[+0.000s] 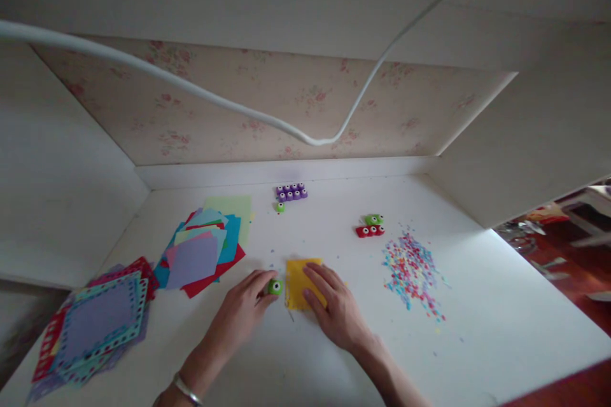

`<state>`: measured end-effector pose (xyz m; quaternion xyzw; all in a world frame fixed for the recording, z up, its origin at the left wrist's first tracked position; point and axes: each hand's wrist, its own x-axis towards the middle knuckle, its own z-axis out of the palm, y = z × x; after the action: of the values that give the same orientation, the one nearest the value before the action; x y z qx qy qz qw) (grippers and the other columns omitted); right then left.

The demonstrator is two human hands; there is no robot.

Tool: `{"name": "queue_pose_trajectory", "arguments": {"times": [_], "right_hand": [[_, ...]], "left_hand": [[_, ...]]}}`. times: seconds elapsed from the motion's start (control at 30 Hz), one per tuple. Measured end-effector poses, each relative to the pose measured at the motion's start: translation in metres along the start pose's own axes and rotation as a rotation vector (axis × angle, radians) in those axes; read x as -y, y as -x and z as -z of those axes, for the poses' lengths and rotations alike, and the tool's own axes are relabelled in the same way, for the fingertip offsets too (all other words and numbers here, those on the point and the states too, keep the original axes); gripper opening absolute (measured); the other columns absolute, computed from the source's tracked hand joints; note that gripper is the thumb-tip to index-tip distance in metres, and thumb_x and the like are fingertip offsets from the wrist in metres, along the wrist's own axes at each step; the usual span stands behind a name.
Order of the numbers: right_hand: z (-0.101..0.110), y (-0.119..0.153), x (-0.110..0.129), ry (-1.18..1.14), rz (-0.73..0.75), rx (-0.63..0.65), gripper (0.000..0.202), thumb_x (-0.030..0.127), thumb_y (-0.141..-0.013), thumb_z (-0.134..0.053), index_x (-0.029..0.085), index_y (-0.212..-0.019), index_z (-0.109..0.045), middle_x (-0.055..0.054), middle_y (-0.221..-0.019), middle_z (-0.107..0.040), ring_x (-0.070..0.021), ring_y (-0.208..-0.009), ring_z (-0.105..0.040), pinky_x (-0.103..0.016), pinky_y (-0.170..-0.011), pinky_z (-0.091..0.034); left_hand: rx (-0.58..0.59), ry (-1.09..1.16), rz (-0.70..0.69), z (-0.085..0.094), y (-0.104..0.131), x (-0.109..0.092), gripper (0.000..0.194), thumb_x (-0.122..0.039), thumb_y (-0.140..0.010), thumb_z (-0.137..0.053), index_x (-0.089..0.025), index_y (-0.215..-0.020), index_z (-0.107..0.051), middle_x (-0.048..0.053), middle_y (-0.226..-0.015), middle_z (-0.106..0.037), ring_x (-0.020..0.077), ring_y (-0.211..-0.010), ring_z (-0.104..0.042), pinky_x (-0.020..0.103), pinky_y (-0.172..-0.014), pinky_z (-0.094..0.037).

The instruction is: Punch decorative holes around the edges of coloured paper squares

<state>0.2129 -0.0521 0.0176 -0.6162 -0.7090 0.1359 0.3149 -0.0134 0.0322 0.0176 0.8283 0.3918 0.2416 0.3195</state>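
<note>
At the near middle of the white desk (477,305), a yellow paper square (300,281) is lying flat, and the right hand (334,308) is pressing on it with open, spread fingers, grasping nothing. Touching its nine-o'clock edge, a small green punch (275,287) is being pinched by the left hand (243,311). Punching along that edge looks to be the step in hand; the next move likely calls for sliding the paper into the slot and pressing down squarely. Toward twelve o'clock sit nine purple punches (291,191) (my count, they are small) with one green beside them; at two o'clock, three red (369,231) and one green; confetti (411,270) at three; two paper stacks (203,248) at nine.
</note>
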Motion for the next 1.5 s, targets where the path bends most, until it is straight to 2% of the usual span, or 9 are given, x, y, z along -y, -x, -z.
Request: {"name": "queue_pose_trajectory", "arguments": {"times": [0.2, 0.47, 0.57, 0.7, 0.77, 0.87, 1.13, 1.37, 1.5], "right_hand": [[0.016, -0.019, 0.034, -0.212, 0.042, 0.160, 0.035, 0.026, -0.101, -0.047, 0.030, -0.134, -0.058, -0.005, -0.117, -0.069, -0.0190, -0.105, -0.067, -0.031, -0.092, -0.054], [0.033, -0.027, 0.032, -0.275, -0.022, 0.257, 0.025, 0.028, -0.099, -0.053, 0.030, -0.117, -0.070, -0.003, -0.109, -0.072, -0.0170, -0.097, -0.069, -0.027, -0.087, -0.053], [0.046, -0.034, 0.003, -0.308, -0.155, 0.116, 0.022, 0.037, -0.096, -0.058, 0.027, -0.106, -0.074, -0.003, -0.104, -0.075, -0.0177, -0.091, -0.070, -0.027, -0.081, -0.055], [0.078, -0.056, -0.070, -0.095, -0.441, -0.220, 0.038, 0.050, -0.091, -0.057, 0.023, -0.112, -0.072, -0.007, -0.103, -0.077, -0.0230, -0.089, -0.073, -0.033, -0.080, -0.057], [0.093, -0.067, -0.106, 0.160, -0.548, -0.260, 0.045, 0.051, -0.092, -0.052, 0.020, -0.121, -0.068, -0.007, -0.095, -0.078, -0.0237, -0.089, -0.073, -0.034, -0.080, -0.056], [0.105, -0.078, -0.139, 0.295, -0.585, -0.245, 0.040, 0.048, -0.090, -0.052, 0.019, -0.105, -0.075, -0.010, -0.097, -0.077, -0.0281, -0.094, -0.071, -0.039, -0.085, -0.052], [0.093, -0.080, -0.164, 0.428, -0.592, -0.185, 0.034, 0.043, -0.087, -0.053, 0.020, -0.094, -0.077, -0.012, -0.127, -0.064, -0.0280, -0.113, -0.062, -0.037, -0.097, -0.045], [0.097, -0.084, -0.171, 0.411, -0.605, -0.132, 0.040, 0.047, -0.086, -0.055, 0.019, -0.109, -0.072, -0.012, -0.114, -0.071, -0.0289, -0.109, -0.064, -0.037, -0.094, -0.045], [0.105, -0.081, -0.172, 0.361, -0.645, -0.150, 0.048, 0.051, -0.096, -0.039, 0.019, -0.113, -0.071, -0.012, -0.113, -0.072, -0.0261, -0.108, -0.064, -0.034, -0.094, -0.045]], "left_hand": [[0.000, 0.033, -0.056, -0.012, 0.000, -0.021, 0.047, -0.014, -0.088, -0.065, -0.029, -0.130, -0.051, 0.001, -0.113, -0.071, 0.0170, -0.088, -0.071, 0.029, -0.084, -0.059], [-0.025, 0.040, -0.066, -0.025, 0.001, -0.023, 0.048, -0.020, -0.091, -0.064, -0.031, -0.134, -0.048, 0.001, -0.111, -0.071, 0.0175, -0.090, -0.071, 0.031, -0.085, -0.059], [-0.056, 0.052, -0.029, -0.024, 0.001, -0.022, 0.042, -0.025, -0.093, -0.062, -0.029, -0.132, -0.048, 0.002, -0.107, -0.068, 0.0172, -0.087, -0.069, 0.032, -0.083, -0.059], [-0.072, 0.081, 0.031, -0.028, 0.005, -0.008, 0.030, -0.028, -0.096, -0.056, -0.026, -0.126, -0.052, 0.004, -0.108, -0.066, 0.0160, -0.081, -0.068, 0.031, -0.080, -0.059], [-0.075, 0.102, 0.058, -0.032, 0.007, 0.001, 0.025, -0.028, -0.096, -0.054, -0.025, -0.121, -0.055, 0.005, -0.106, -0.067, 0.0155, -0.079, -0.068, 0.029, -0.078, -0.059], [-0.088, 0.110, 0.074, -0.037, 0.008, 0.009, 0.021, -0.029, -0.096, -0.053, -0.024, -0.116, -0.058, 0.005, -0.104, -0.069, 0.0158, -0.079, -0.070, 0.028, -0.076, -0.059], [-0.103, 0.077, 0.016, -0.037, 0.005, 0.010, 0.017, -0.026, -0.097, -0.052, -0.024, -0.111, -0.061, 0.005, -0.103, -0.070, 0.0178, -0.093, -0.070, 0.029, -0.082, -0.058], [-0.115, 0.039, -0.013, -0.036, 0.005, 0.009, 0.016, -0.026, -0.097, -0.051, -0.023, -0.108, -0.062, 0.005, -0.101, -0.071, 0.0187, -0.094, -0.069, 0.030, -0.083, -0.058], [-0.107, 0.028, -0.015, -0.032, 0.004, 0.006, 0.017, -0.026, -0.098, -0.049, -0.023, -0.106, -0.063, 0.005, -0.099, -0.071, 0.0197, -0.092, -0.070, 0.032, -0.082, -0.058]]}}
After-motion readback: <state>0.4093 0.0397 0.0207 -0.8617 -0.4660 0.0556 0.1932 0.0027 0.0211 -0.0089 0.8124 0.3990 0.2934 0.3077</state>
